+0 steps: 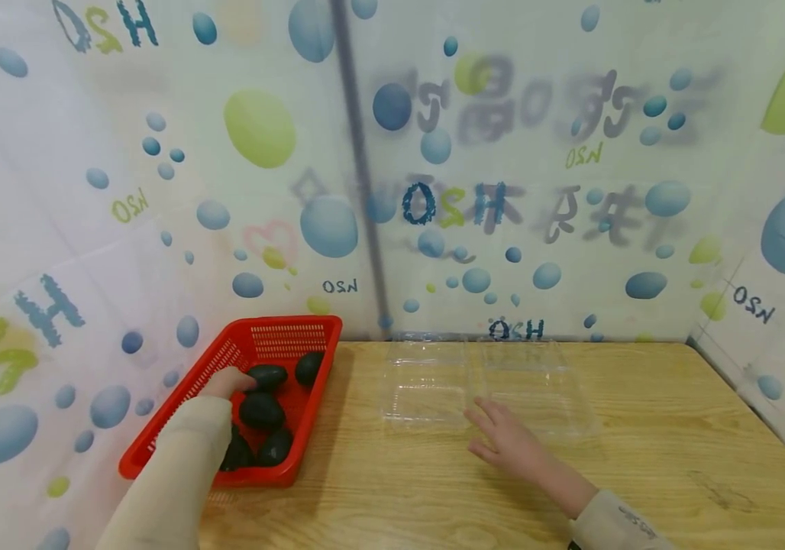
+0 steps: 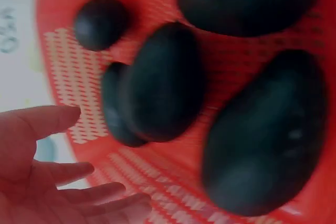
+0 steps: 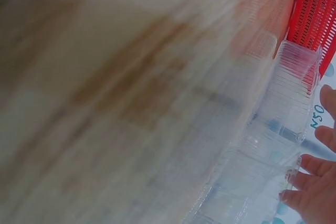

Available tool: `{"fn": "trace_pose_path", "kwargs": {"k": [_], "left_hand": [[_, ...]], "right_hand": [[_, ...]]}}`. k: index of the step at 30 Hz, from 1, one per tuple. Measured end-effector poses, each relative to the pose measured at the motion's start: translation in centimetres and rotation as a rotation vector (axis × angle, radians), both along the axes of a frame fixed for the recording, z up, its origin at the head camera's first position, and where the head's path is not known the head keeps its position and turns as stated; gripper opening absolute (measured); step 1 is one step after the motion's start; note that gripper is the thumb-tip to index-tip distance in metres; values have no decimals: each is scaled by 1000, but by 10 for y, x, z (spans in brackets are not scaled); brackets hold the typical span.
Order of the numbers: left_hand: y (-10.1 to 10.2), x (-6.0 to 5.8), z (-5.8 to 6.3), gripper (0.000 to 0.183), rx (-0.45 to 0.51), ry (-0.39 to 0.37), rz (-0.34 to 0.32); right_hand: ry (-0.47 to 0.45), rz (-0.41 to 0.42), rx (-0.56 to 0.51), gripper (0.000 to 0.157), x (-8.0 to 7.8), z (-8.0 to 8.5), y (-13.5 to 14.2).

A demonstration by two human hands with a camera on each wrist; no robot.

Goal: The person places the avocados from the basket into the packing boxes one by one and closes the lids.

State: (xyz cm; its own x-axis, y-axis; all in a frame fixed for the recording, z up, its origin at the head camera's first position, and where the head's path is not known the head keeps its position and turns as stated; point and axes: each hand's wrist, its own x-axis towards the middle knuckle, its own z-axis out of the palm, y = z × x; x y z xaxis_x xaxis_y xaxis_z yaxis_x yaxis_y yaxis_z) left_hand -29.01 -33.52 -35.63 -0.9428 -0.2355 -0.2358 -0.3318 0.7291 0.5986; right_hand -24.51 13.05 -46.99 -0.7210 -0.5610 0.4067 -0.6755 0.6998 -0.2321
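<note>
The left sleeve is nearest to the camera, at the front left edge of the table. It leads to the left hand, which is inside the red basket at the back left corner of the table. In the left wrist view the fingers are spread and relaxed, holding nothing, just beside a dark oval fruit. So I judge that the step in hand is the reach for 1 fruit, and the grip is not yet made. The next move calls for the fingers to curl around the nearest fruit and lift it free of its neighbours.

The basket holds about 5 of these dark fruits, some touching each other; I cannot tell the exact count because the sleeve covers part of them.

The right hand lies flat, fingers straight, with its fingertips on the front edge of the clear plastic box. This box lies open at the middle of the back edge of the table, beside the basket, and nothing is in it.
</note>
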Motion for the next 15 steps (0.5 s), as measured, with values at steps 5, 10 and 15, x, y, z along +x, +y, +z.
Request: {"fn": "trace_pose_path", "kwargs": {"k": [5,10,15], "left_hand": [[-8,0,-18,58,244,-78,159],[-3,-4,-29,68,408,-96,337],[6,-3,-29,71,501,-98,410]], "right_hand": [[23,9,36,53,1,1,-1],[29,11,62,52,2,3,-2],[22,22,90,52,1,4,-2]]}}
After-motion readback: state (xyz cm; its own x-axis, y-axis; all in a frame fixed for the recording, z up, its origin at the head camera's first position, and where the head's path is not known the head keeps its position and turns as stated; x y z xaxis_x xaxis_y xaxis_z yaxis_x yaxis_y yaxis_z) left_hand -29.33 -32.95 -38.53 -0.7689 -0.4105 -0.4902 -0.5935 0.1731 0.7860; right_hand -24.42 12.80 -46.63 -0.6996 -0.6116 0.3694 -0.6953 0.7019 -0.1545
